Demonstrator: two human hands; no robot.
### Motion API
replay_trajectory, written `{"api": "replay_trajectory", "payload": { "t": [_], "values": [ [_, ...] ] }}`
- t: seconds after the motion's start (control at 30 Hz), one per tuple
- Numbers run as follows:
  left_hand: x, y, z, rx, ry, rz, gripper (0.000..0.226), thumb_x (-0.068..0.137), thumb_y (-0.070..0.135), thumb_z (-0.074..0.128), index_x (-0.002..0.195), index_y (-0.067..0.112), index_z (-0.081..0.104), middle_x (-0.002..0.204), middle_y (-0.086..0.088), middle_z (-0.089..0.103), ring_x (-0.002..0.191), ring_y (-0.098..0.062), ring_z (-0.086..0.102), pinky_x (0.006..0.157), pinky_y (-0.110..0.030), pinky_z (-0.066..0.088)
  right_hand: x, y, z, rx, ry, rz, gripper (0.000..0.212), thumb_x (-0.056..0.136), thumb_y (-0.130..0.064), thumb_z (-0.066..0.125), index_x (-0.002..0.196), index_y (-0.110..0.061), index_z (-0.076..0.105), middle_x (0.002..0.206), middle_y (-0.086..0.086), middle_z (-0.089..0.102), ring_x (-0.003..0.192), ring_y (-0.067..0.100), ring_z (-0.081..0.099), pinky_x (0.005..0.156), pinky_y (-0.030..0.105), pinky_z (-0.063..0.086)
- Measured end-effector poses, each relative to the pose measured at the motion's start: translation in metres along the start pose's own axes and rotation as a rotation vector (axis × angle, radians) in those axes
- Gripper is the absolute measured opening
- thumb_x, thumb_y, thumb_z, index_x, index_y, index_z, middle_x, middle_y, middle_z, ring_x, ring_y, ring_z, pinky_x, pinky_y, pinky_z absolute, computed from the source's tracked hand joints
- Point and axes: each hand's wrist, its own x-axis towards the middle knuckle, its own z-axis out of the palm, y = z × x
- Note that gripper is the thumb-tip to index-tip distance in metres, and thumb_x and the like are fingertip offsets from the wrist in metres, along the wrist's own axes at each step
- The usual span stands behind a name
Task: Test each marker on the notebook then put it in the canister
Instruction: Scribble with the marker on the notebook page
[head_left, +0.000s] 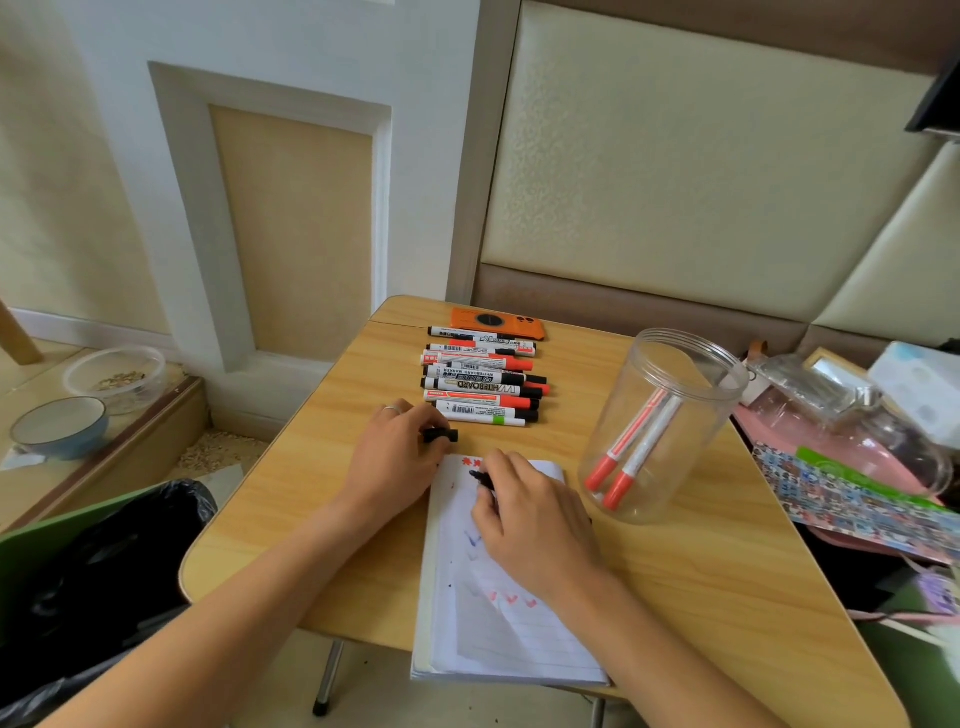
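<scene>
Holding one black marker (482, 479) over notebook (498, 597), two markers (631, 449) in canister (665, 426)

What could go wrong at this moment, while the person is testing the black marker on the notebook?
The notebook hangs over the table's near edge, so pressing with the marker in the right hand might tip it off. The open canister stands close beside that hand; an elbow swing could knock it. The left hand pinches the small black cap, which could slip and roll away.
</scene>
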Motion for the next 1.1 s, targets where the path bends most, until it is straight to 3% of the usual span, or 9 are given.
{"api": "replay_trajectory", "payload": {
  "t": [0.17, 0.27, 0.37, 0.47, 0.57, 0.67, 0.83, 0.97, 1.1],
  "values": [
    [-0.002, 0.0, 0.001, 0.026, -0.023, -0.002, 0.028, 0.096, 0.034, 0.061, 0.123, 0.025, 0.062, 0.106, 0.004, 0.056, 0.108, -0.019, 0.05, 0.088, -0.033, 0.046, -0.001, 0.002, 0.0, 0.011, 0.001, -0.018, 0.008, 0.095, -0.026, 0.054, 0.092, -0.023, 0.048, 0.078, -0.009, 0.053, 0.058, 0.011, 0.031, 0.046, 0.015, 0.007],
    [-0.017, 0.005, -0.005, 0.016, -0.049, 0.021, 0.055, 0.091, 0.059, 0.049, 0.134, 0.026, 0.048, 0.123, 0.002, 0.05, 0.114, -0.017, 0.046, 0.095, -0.039, 0.043, 0.001, 0.003, -0.003, 0.085, -0.06, 0.025, 0.014, 0.097, -0.032, 0.042, 0.098, -0.023, 0.053, 0.091, -0.01, 0.056, 0.066, 0.014, 0.043, 0.051, 0.024, 0.028],
    [-0.035, 0.006, -0.009, 0.065, -0.125, 0.122, 0.07, 0.083, 0.072, 0.043, 0.141, 0.034, 0.034, 0.136, 0.007, 0.035, 0.123, -0.013, 0.037, 0.101, -0.039, 0.037, 0.005, 0.004, -0.011, 0.286, -0.089, 0.124, 0.033, 0.095, -0.03, 0.035, 0.113, -0.025, 0.063, 0.107, -0.011, 0.059, 0.089, 0.015, 0.058, 0.076, 0.034, 0.046],
    [-0.043, 0.003, -0.01, 0.096, -0.138, 0.198, 0.068, 0.082, 0.068, 0.054, 0.139, 0.036, 0.035, 0.136, 0.009, 0.032, 0.126, -0.013, 0.035, 0.101, -0.037, 0.037, 0.013, 0.009, -0.018, 0.459, -0.073, 0.255, 0.027, 0.099, -0.015, 0.048, 0.122, -0.027, 0.055, 0.106, -0.003, 0.068, 0.09, 0.014, 0.066, 0.081, 0.04, 0.054],
    [-0.044, 0.003, -0.011, 0.068, -0.116, 0.245, 0.054, 0.083, 0.061, 0.059, 0.128, 0.036, 0.043, 0.127, 0.012, 0.035, 0.121, -0.011, 0.038, 0.099, -0.037, 0.04, 0.022, 0.012, -0.023, 0.681, -0.083, 0.406, 0.021, 0.101, -0.007, 0.055, 0.101, -0.028, 0.051, 0.092, 0.001, 0.066, 0.074, 0.015, 0.073, 0.075, 0.047, 0.062],
    [-0.045, 0.003, -0.012, 0.075, -0.128, 0.263, 0.045, 0.084, 0.062, 0.054, 0.12, 0.036, 0.048, 0.122, 0.014, 0.039, 0.114, -0.009, 0.04, 0.097, -0.034, 0.041, 0.027, 0.011, -0.027, 1.025, -0.116, 0.553, 0.018, 0.102, 0.0, 0.056, 0.096, -0.015, 0.064, 0.101, 0.012, 0.07, 0.085, 0.021, 0.077, 0.082, 0.039, 0.064],
    [-0.047, 0.003, -0.011, 0.16, -0.169, 0.234, 0.052, 0.085, 0.069, 0.04, 0.123, 0.034, 0.048, 0.125, 0.012, 0.042, 0.116, -0.011, 0.04, 0.099, -0.035, 0.038, 0.032, 0.016, -0.025, 1.493, -0.123, 0.689, 0.042, 0.106, 0.005, 0.041, 0.118, -0.016, 0.075, 0.116, 0.013, 0.076, 0.107, 0.027, 0.075, 0.097, 0.043, 0.057],
    [-0.047, 0.004, -0.009, 0.223, -0.171, 0.248, 0.062, 0.087, 0.068, 0.035, 0.136, 0.031, 0.044, 0.136, 0.012, 0.042, 0.124, -0.011, 0.037, 0.101, -0.031, 0.033, 0.032, 0.02, -0.019, 1.542, -0.072, 0.711, 0.033, 0.101, 0.008, 0.051, 0.124, -0.01, 0.067, 0.109, 0.017, 0.076, 0.097, 0.024, 0.075, 0.083, 0.034, 0.06],
    [-0.046, 0.003, -0.01, 0.237, -0.204, 0.244, 0.067, 0.088, 0.068, 0.032, 0.145, 0.033, 0.037, 0.142, 0.012, 0.039, 0.131, -0.009, 0.031, 0.106, -0.03, 0.028, 0.034, 0.016, -0.015, 1.381, -0.047, 0.734, 0.01, 0.099, -0.015, 0.068, 0.108, -0.014, 0.07, 0.085, 0.006, 0.071, 0.076, 0.019, 0.07, 0.061, 0.027, 0.052]
  ]
}}
